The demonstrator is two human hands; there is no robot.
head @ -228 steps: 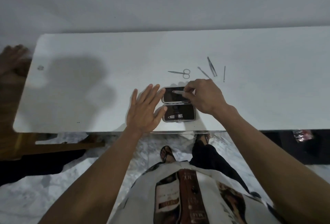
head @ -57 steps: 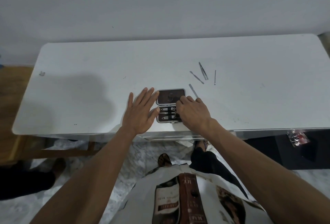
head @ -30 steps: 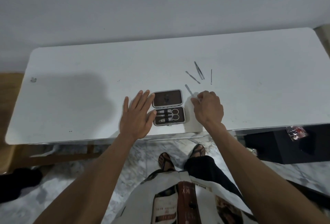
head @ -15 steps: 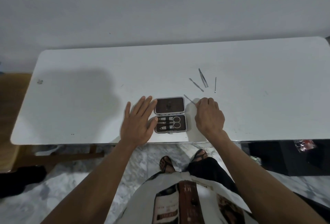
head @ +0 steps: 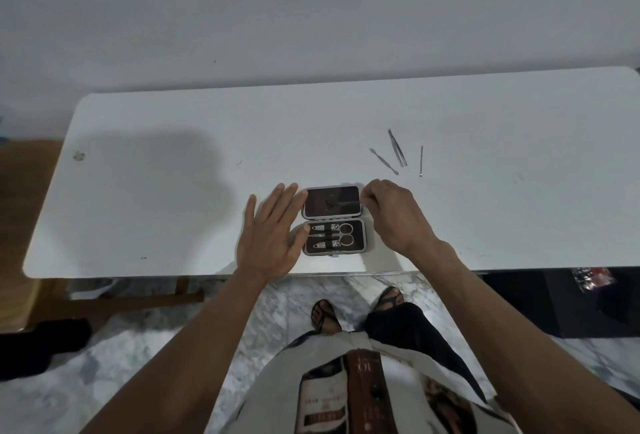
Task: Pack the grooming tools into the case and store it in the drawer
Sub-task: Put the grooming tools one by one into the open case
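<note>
Head cam is looking down on a white surface (head: 173, 191) w/ the person standing at its near edge. Going L to R: I'm seeing the left hand (head: 270, 236) lying flat, palm down, fingers spread and released, gripping nothing; its fingertips are touching the left edge of the case (head: 334, 220). Case is lying open near the front edge, approx. centre. Far half is showing a dark lining w/ a thin metal piece lying across it, too blurred to ID. Near half is holding two nail clippers (head: 323, 227) w/ small scissors (head: 343, 234) between them, all strapped in.

Just right of the case, the right hand (head: 394, 217) is hovering w/ fingers curled in at the far half's right edge; I'm suspecting a slim tool pinched in there, but can't tell for sure.

Further right and back, well apart from the case, three loose tools are lying on the surface: a cuticle pusher (head: 383, 161), tweezers (head: 397, 148) beside it, then a thin pick (head: 421, 161).
</note>
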